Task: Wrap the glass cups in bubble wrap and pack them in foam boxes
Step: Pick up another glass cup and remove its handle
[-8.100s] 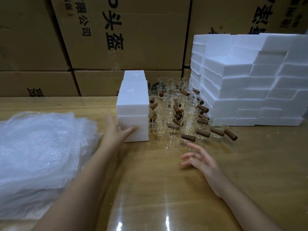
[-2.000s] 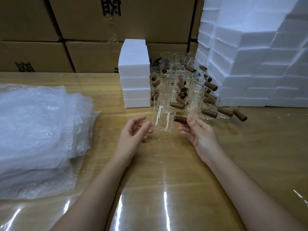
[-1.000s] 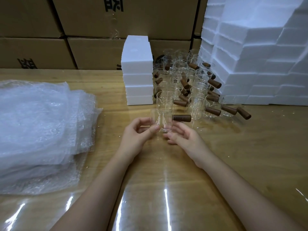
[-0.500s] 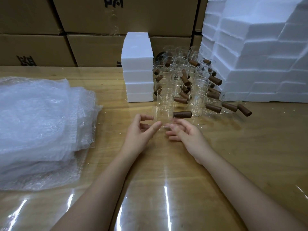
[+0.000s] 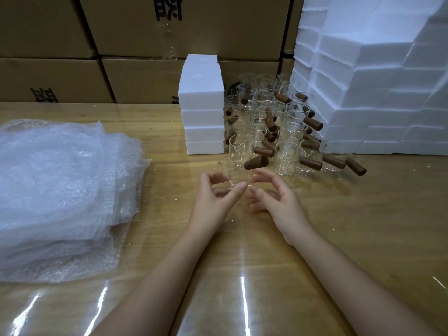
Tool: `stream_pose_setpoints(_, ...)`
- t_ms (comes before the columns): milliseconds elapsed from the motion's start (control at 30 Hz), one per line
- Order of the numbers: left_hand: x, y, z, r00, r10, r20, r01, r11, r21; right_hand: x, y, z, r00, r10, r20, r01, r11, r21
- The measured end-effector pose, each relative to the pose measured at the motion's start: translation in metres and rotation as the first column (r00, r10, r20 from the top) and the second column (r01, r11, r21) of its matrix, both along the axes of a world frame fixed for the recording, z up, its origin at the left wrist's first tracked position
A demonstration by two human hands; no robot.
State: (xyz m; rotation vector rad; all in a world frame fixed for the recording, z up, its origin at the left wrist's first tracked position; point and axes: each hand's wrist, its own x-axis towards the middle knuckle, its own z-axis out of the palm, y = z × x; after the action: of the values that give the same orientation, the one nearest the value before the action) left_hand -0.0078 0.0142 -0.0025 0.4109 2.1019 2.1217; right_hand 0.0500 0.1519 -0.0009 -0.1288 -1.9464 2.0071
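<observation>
Item one, as I log it: one glass cup (image 5: 236, 174) with a brown handle (image 5: 256, 163), blurred, between the hands above the tabletop (image 5: 363, 226)
- Left hand (image 5: 215, 200): thumb and forefinger pinch the cup
- Right hand (image 5: 281, 202): fingers curled round its other side
- Just beyond the hands: many more cups (image 5: 288, 151), clustered
- Beyond the left hand: short stack of foam boxes (image 5: 202, 112)
- Beyond the right hand: large foam stack (image 5: 375, 93)
- Left of the left hand: pile of bubble wrap (image 5: 55, 185)
- Far back: cardboard cartons (image 5: 145, 27)
</observation>
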Motion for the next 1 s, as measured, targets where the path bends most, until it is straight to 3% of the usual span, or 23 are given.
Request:
stream_pose_setpoints(133, -0.003, -0.006, 0.004, 0.984, -0.082, 0.157, 0.048, 0.976, 0.21, 0.001, 0.003, 0.002, 0.999, 0.031, -0.013, -0.033, 0.991, -0.13)
stream_pose_setpoints(367, -0.006, -0.014, 0.007, 0.867, -0.454, 0.204, 0.319, 0.822, 0.472, 0.002, 0.004, 0.005, 0.997, 0.075, 0.024, -0.071, 0.986, -0.149)
stream_pose_setpoints(533, -0.008, -0.006, 0.003, 0.908, -0.331, 0.257, 0.2, 0.881, 0.429, 0.003, 0.001, 0.006, 0.983, 0.167, 0.082, -0.164, 0.985, -0.047)
stream_pose_setpoints(700, -0.008, -0.005, 0.001, 0.929, -0.268, 0.254, 0.131, 0.883, 0.451, 0.001, -0.001, 0.006, 0.995, 0.08, 0.067, -0.071, 0.99, -0.119)
stream_pose_setpoints(867, -0.005, -0.002, -0.001, 0.956, -0.163, 0.242, 0.062, 0.924, 0.376, -0.001, 0.003, 0.006, 0.997, 0.025, 0.079, -0.01, 0.982, -0.188)
stream_pose_setpoints(1000, -0.002, 0.001, 0.0, 0.983, -0.086, 0.16, 0.035, 0.953, 0.3, -0.002, -0.001, 0.005, 0.993, 0.007, 0.115, 0.011, 0.989, -0.149)
